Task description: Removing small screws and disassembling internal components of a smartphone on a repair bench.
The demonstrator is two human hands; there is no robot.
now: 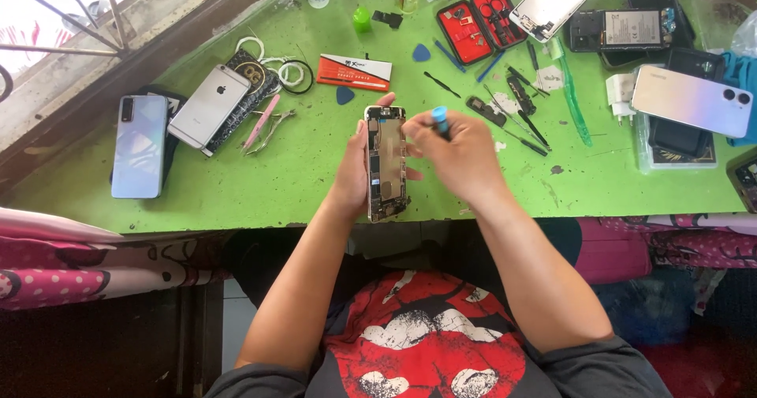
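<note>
The left hand (pixel 352 173) fingers clamp one opened phone (pixel 385 163); the right hand (pixel 461 155) fingers pinch one screwdriver (pixel 439 119). Two blue picks (pixel 421 52) lie on the table (pixel 300 177).

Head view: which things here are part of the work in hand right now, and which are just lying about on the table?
In hand:
left hand holding the opened phone
right hand gripping the blue-capped screwdriver over it

Lying about:
light blue phone
silver phone
pink tweezers
red tool case
orange box
blue picks
iridescent phone
all on the green table
</note>
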